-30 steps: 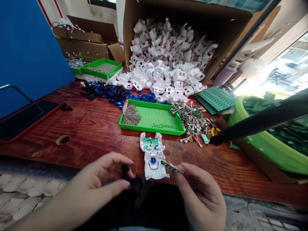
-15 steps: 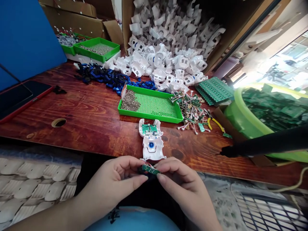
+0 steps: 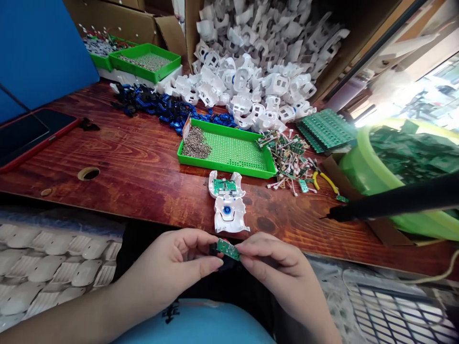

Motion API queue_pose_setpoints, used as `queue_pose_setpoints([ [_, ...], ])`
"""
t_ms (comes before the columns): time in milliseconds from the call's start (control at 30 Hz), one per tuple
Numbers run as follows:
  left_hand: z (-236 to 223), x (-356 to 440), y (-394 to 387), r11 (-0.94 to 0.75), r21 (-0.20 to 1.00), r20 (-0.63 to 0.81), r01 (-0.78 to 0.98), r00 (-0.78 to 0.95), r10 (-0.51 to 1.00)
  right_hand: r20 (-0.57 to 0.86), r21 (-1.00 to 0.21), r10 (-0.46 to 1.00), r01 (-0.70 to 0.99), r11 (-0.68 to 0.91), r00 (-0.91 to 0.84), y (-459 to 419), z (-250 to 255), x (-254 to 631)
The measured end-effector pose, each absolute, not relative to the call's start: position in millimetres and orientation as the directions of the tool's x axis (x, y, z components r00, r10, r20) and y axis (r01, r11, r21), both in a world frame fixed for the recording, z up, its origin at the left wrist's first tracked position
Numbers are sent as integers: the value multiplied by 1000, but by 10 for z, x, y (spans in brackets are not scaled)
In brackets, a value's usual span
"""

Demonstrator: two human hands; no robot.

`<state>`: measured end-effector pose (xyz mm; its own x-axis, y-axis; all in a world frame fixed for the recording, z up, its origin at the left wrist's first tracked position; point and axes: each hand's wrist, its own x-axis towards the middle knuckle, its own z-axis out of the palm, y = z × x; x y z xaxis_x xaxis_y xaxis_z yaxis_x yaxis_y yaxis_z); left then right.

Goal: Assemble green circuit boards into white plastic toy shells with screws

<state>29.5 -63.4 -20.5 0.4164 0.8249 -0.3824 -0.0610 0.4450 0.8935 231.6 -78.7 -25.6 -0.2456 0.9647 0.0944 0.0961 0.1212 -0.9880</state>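
Observation:
Between my two hands, in front of the table's near edge, is a small green circuit board (image 3: 228, 249). My right hand (image 3: 274, 265) pinches the board's right end between thumb and fingertips. My left hand (image 3: 186, 258) is closed on a small dark piece (image 3: 214, 249) at the board's left end; its kind is mostly hidden by the fingers. Just beyond my hands lies an opened white plastic shell (image 3: 231, 220), its lower half bearing a blue round part. A larger green circuit board (image 3: 224, 187) sits in the shell's upper half.
A green tray (image 3: 229, 167) with small metal screws stands behind the shell. Wired boards (image 3: 289, 160) and yellow-handled pliers (image 3: 327, 181) lie to its right. A black screwdriver-like tool (image 3: 387, 205) juts in from the right. White shells (image 3: 251, 91) and blue-black parts (image 3: 154, 102) are heaped behind.
The small board has turned so that its face shows more fully, and the wires above it are now mostly out of sight. Both hands keep their grip. The view has shifted slightly.

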Motion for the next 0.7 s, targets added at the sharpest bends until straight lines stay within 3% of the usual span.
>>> queue_pose_setpoints([
  [233, -220, 301, -652, 447, 892, -378, -73, 423, 823, 57, -998, 961, 14, 63, -272, -781, -251, 2346],
  [567, -265, 318, -650, 441, 897, -378, -35, 455, 806, 40, -993, 933, 86, 75, -359, -743, -253, 2406],
  [700, -241, 313, -642, 508, 861, -455, 0, 444, 772, 21, -996, 931, 69, 50, -364, -745, -269, 2419],
])
